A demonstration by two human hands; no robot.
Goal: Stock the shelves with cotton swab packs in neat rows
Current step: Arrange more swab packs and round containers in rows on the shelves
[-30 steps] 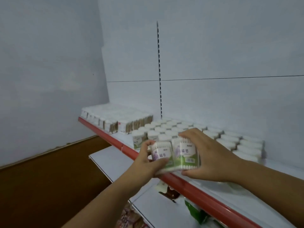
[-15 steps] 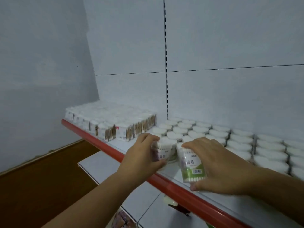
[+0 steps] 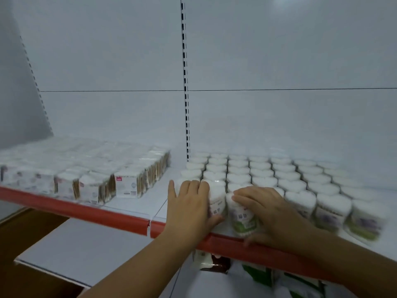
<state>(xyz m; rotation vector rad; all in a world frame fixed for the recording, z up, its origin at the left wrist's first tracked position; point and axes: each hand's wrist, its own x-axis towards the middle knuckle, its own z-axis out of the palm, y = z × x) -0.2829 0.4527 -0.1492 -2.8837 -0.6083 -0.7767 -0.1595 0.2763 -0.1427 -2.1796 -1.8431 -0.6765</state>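
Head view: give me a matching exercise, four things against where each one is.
1 left hand
2 rectangular packs
3 round packs
4 red strip

A front edge of the shelf
B on the shelf, left of the slotted upright
C in rows right of the slotted upright
D gripping a front-row pack

Pairs: 1-D, 2-B, 3-C, 4-A

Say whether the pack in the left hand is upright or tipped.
Upright: the pack shows its white top up, label forward, left hand gripping its side.
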